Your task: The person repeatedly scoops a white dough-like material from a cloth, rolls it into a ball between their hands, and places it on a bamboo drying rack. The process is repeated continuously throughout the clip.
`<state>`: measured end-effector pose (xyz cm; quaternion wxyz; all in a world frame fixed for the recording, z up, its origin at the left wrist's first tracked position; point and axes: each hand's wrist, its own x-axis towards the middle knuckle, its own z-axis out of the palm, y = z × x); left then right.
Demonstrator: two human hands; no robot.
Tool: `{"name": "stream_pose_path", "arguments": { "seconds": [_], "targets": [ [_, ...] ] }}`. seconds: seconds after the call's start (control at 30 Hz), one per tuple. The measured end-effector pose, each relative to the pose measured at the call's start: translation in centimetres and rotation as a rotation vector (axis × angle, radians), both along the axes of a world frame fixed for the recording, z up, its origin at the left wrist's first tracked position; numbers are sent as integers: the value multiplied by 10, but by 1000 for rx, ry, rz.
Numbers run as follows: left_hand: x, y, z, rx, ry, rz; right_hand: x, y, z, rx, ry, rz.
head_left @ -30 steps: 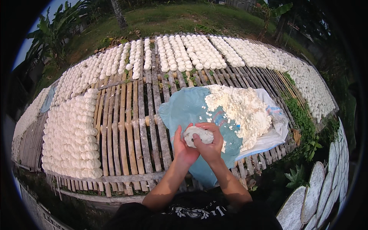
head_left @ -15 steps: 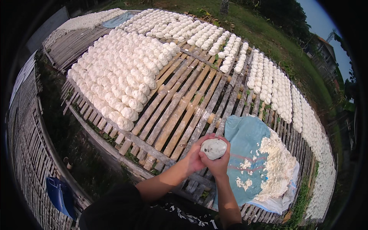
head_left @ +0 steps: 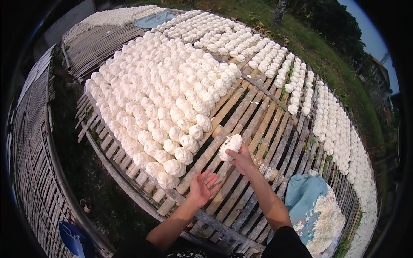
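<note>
My right hand (head_left: 242, 159) is near the middle of the frame. Its grip is closed on one white lump (head_left: 229, 147), with my thumb on top. The lump is roundish and a bit bumpy, with small dark spots on it. My left hand (head_left: 202, 188) is lower and to the left of it. That grip is wide, with the palm up, the fingers spread and nothing in it. It does not touch the lump.

Under my hands is a bench (head_left: 263, 134) made of long bamboo strips with gaps between them. A big block of white lumps (head_left: 155, 99) sits in neat lines from the middle to the upper left, just beside my hands. More rows of lumps (head_left: 337, 139) run along the far edge, from the top down the right side.

At the lower right, a pile of white crumbs (head_left: 325, 218) lies next to a blue-green cloth (head_left: 306, 188). A dark blue thing (head_left: 74, 238) is at the lower left. Green grass (head_left: 340, 79) and a tree trunk (head_left: 280, 12) show at the upper right.
</note>
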<state>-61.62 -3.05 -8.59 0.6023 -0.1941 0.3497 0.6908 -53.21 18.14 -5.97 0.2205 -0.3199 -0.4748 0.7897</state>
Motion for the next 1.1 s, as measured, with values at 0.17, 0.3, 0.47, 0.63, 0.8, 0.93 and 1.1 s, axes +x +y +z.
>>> {"name": "stream_pose_path", "arguments": {
  "seconds": [0.17,0.3,0.47,0.63,0.8,0.93,1.1],
  "targets": [
    [-25,-45,-37,17,205,197,-95,107,-52,583,-196,52],
    [-31,-54,-57,-65,173,323,-138,162,-75,836,-192,208],
    [-20,-55,-69,-90,161,334,-152,146,-122,1031,-160,227],
    [-4,-54,-62,-112,196,280,-161,118,-149,1044,-158,-12],
    [7,-53,-38,-117,296,187,-101,94,-105,886,-250,-124],
    [37,-55,-27,-62,386,-29,53,18,-62,817,-220,-274],
    [115,-59,-17,33,487,-390,327,-105,-31,500,-161,-762]
  ]
}}
